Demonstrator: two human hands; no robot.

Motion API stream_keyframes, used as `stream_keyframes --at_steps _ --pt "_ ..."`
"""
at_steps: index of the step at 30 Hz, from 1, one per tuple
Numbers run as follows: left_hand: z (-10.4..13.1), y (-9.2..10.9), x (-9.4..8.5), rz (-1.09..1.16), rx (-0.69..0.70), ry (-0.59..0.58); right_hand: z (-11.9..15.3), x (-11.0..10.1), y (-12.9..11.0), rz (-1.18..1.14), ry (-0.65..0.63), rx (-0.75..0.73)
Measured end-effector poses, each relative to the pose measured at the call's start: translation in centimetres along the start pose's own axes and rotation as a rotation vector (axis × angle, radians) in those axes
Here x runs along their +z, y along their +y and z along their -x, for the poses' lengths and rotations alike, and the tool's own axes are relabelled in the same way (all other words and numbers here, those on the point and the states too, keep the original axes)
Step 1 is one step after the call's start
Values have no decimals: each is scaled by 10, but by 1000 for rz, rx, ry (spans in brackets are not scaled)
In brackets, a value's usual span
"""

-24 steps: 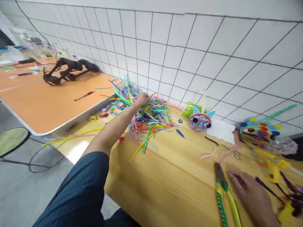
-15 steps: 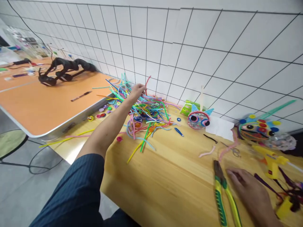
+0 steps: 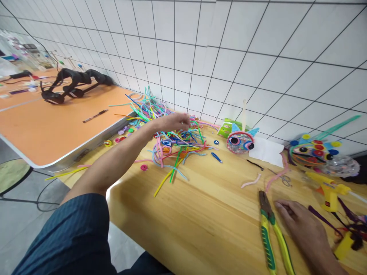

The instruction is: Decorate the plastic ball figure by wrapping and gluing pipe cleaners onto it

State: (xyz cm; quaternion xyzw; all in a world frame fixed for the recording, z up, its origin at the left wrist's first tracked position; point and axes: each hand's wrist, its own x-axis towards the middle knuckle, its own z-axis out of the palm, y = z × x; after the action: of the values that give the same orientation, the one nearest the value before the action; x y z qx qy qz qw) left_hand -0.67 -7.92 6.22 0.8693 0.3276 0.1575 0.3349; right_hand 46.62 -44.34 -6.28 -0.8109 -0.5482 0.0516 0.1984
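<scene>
Your left hand (image 3: 179, 121) is right over the pile of pipe cleaners (image 3: 187, 137), fingers bent downward; you can't tell from this view whether they pinch a stem. That makes it much the nearer hand. Your right hand (image 3: 305, 227) rests half curled on the wooden table (image 3: 206, 210), with the pile well off to its left and farther from you; its palm is hidden, so its grip can't be told.

The pile's long axis runs roughly along the tiled wall (image 3: 246, 30), which stands close behind it, while the tangled stems cross every way. Just left of your right hand lie the pliers (image 3: 268, 215), handles spread towards you. Beyond them are a pink strip (image 3: 276, 176) and scissors (image 3: 286, 179); the round craft face (image 3: 241, 142) sits by the wall, right of the pile.
</scene>
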Motion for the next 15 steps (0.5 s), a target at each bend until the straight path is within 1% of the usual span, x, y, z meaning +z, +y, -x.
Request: stream_keyframes --at_steps 1,2,3,4,5,6,7,10,12,15 --pt "2 0 3 -46 1 -108 0 0 -1 -2 -8 1" --pt "1 -2 5 -105 -6 -125 0 -1 -2 -3 -12 0" --pt "-2 -7 5 -180 -27 -57 0 -1 -3 -3 -15 -2" --pt "-7 -13 5 -263 -55 91 0 -1 -3 1 -17 -3" --pt "-13 -21 5 -355 -93 265 0 -1 -3 6 -13 -4" --pt "-20 -30 5 -434 -143 398 0 0 -2 11 -9 -7" --pt "-26 -39 6 -454 -169 429 0 0 -1 13 -5 -14" --pt "-35 -61 17 -447 -191 386 1 4 5 8 29 -62" --pt "-32 -72 29 -424 -179 385 2 6 9 0 55 -113" --pt "-21 -85 45 -387 -200 477 2 8 12 -1 67 -136"
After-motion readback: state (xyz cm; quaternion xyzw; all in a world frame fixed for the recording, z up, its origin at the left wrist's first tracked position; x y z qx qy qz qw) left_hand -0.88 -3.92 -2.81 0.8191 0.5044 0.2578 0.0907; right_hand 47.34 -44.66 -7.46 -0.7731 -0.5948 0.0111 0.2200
